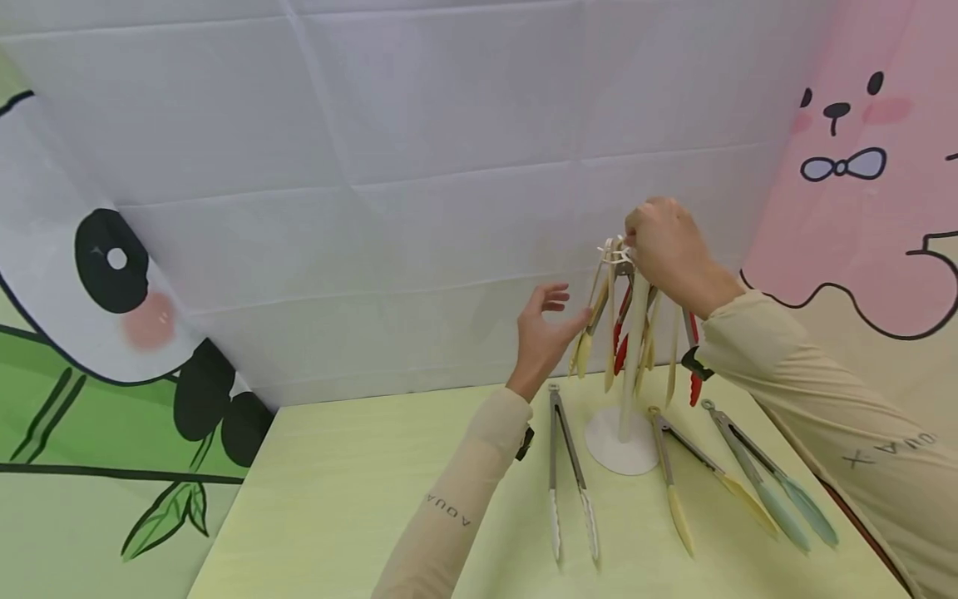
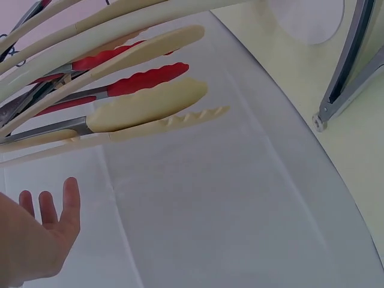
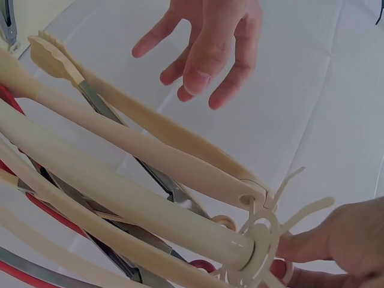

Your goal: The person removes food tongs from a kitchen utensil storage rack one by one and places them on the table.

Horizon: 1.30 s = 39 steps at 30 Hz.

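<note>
A white stand [image 1: 623, 445] holds several tongs hanging from its hooked top, with beige, yellow and red tips. At that top, my right hand [image 1: 666, 245] has its fingers curled; in the right wrist view the thumb and a finger of my right hand [image 3: 345, 246] pinch a red ring end beside the hooks. My left hand [image 1: 546, 329] is raised left of the hanging tongs, fingers spread, the thumb close to yellow-tipped tongs [image 1: 585, 349]. Below those tongs [image 2: 147, 108], my left hand [image 2: 42, 240] appears with nothing in it.
White-tipped tongs [image 1: 555, 466] lie spread on the pale yellow table [image 1: 359, 482] left of the base. To its right lie yellow-tipped tongs [image 1: 677, 512] and blue-green tongs [image 1: 778, 507]. A white cloth [image 1: 419, 233] hangs behind, between cartoon-printed panels.
</note>
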{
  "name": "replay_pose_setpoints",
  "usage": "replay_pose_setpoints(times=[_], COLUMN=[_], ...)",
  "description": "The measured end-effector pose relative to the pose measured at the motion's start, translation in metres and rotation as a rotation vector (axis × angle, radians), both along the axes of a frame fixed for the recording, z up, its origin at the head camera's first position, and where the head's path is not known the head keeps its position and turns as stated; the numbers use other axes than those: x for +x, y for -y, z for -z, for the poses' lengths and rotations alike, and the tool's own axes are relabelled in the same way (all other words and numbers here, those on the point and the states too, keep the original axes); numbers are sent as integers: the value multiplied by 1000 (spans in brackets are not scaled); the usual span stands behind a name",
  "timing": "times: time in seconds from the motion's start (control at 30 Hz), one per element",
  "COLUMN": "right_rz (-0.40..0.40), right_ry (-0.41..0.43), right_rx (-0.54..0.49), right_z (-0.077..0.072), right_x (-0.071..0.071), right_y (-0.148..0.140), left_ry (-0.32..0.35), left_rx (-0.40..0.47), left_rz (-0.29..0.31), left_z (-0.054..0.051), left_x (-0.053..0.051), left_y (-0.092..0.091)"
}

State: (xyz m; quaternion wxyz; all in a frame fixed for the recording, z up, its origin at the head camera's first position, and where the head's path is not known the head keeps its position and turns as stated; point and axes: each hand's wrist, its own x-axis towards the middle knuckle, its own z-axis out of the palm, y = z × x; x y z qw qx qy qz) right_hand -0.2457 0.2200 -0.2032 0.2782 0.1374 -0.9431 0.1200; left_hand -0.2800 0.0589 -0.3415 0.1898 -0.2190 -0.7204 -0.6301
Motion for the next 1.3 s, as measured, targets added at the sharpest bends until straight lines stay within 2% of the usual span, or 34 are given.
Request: replay_pose_setpoints(times=[0.17, 0.3, 0.53, 0.57, 0.73, 1.07, 1.3], right_rz=[18, 36, 40, 42, 55, 72, 75], right_ry=[18, 21, 37, 39, 39, 38, 16], right_rx=[-5, -3, -7, -8, -15, 17, 14], right_z=[-3, -4, -4, -4, -4, -6, -4], right_x=[1, 2, 7, 8, 7, 7, 4], right_y=[2, 3, -1, -1, -2, -2, -2], left_ry=[4, 8, -24, -31, -38, 23, 13], left_rx=[11, 9, 23, 21, 11, -16, -8], left_rz=[11, 14, 33, 31, 12, -50, -128], left_z=[-21, -26, -2, -1, 0, 3, 6], left_x=[20, 23, 1, 1, -3, -7, -7], left_y=[-6, -11, -30, -32, -40, -56, -62])
